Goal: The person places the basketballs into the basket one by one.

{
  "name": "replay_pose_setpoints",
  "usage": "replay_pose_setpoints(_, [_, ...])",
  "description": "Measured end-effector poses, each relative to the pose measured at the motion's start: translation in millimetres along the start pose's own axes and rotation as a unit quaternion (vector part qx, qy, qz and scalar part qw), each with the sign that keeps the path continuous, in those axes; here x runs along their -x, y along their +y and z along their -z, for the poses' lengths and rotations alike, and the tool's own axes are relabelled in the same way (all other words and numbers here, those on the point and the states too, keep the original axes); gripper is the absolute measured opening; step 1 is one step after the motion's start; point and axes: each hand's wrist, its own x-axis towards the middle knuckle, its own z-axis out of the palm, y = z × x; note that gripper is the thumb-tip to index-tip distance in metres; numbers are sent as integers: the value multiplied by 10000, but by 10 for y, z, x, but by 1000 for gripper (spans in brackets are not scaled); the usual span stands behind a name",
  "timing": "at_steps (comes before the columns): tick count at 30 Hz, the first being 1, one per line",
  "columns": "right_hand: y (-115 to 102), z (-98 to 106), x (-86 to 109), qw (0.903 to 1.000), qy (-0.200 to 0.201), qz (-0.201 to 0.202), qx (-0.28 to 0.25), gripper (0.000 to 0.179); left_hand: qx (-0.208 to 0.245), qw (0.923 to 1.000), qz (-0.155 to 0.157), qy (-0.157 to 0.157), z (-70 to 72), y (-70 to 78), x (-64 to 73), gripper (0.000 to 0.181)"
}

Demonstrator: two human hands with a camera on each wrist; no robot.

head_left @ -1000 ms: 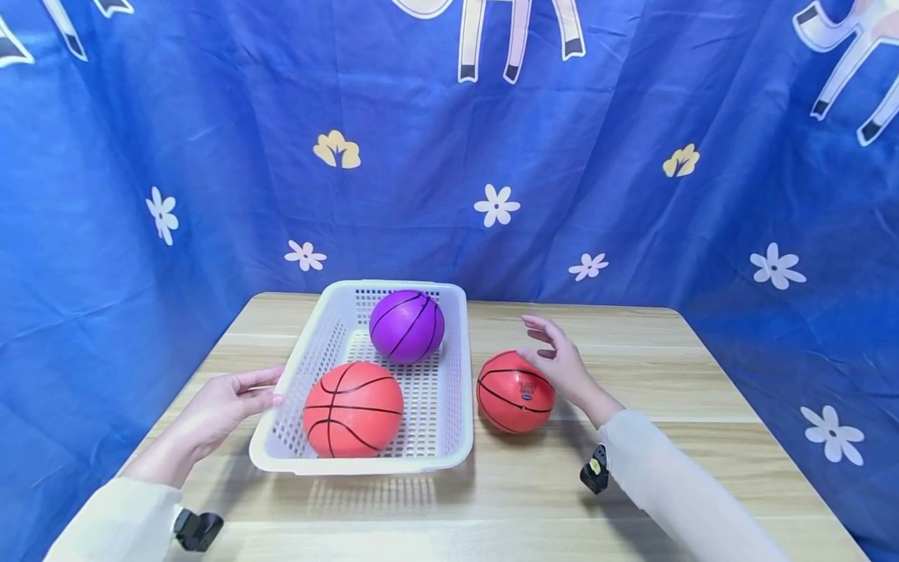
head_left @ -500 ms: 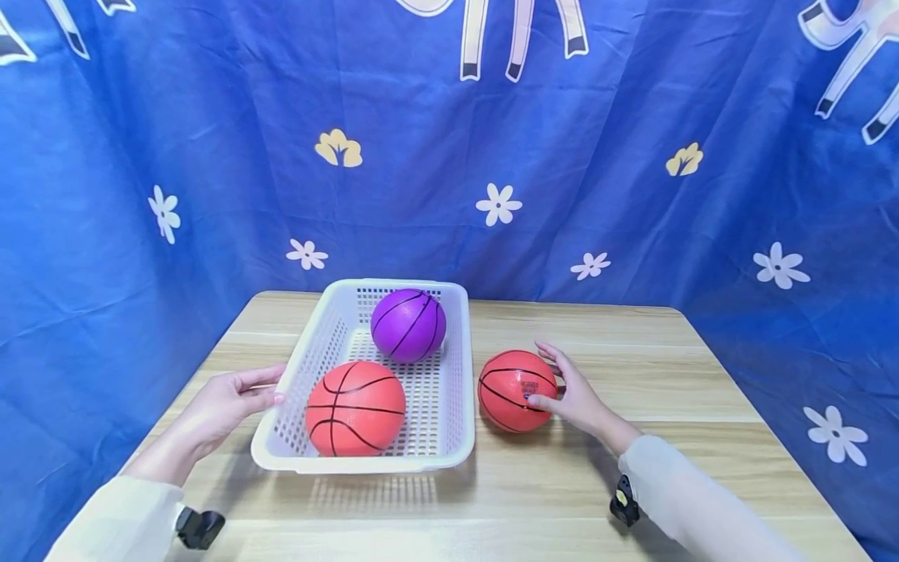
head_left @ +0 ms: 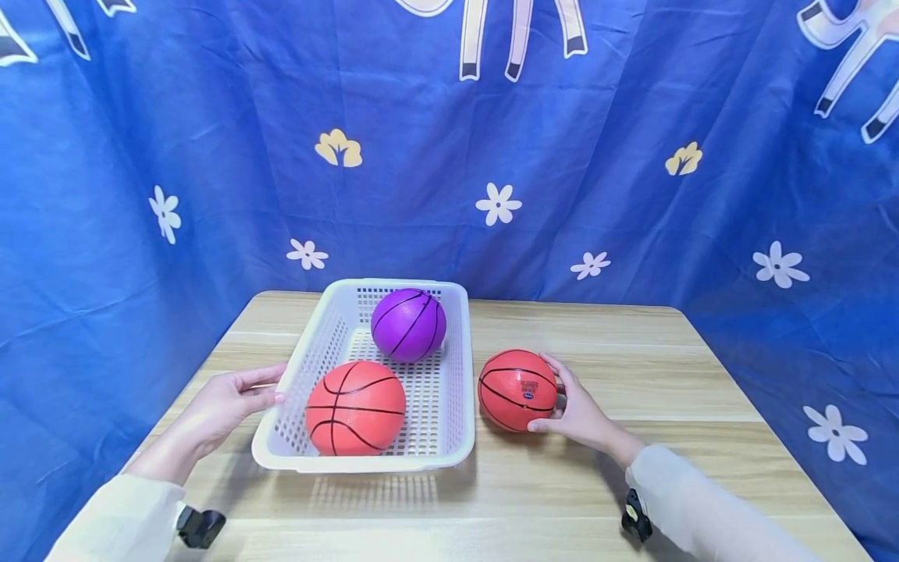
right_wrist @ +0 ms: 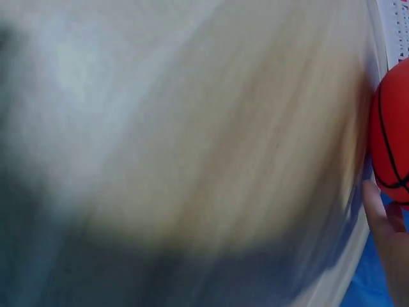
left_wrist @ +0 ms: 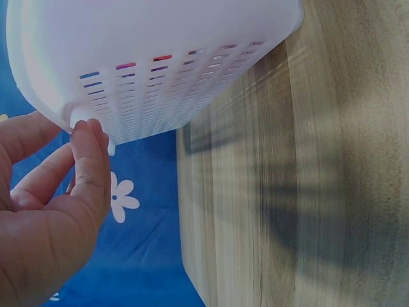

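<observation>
A white perforated plastic basket [head_left: 458, 460] stands on the table. Inside lie an orange-red toy basketball [head_left: 355, 407] near the front and a purple toy basketball [head_left: 408, 325] at the back right. My left hand [head_left: 218, 410] pinches the basket's left rim; the left wrist view shows its fingers [left_wrist: 89, 160] at the rim. Just right of the basket, a second orange-red basketball [head_left: 515, 390] sits on the table. My right hand [head_left: 584, 414] holds this ball's right side, thumb in front and fingers behind, partly hidden. In the right wrist view, only part of the ball [right_wrist: 393, 141] shows.
The light wooden table [head_left: 674, 468] extends right of the balls and in front of the basket. A blue patterned curtain [head_left: 421, 218] hangs close behind and at both sides. Each wrist wears a black camera.
My right hand has come down from above the ball to its right side, and its thumb has shifted lower at the front. The left hand, basket and balls stay in place.
</observation>
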Motion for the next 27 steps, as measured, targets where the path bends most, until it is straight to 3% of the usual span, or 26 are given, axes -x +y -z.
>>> replay_pose_setpoints(16, [-40,-51,-12,9990,378,-230,104,98,77,10000,-6,5,0,3,3,60])
replay_pose_setpoints(27, [-92,126,-73,9973,474,-280,487,96,62,10000,9,6,0,12,6,60])
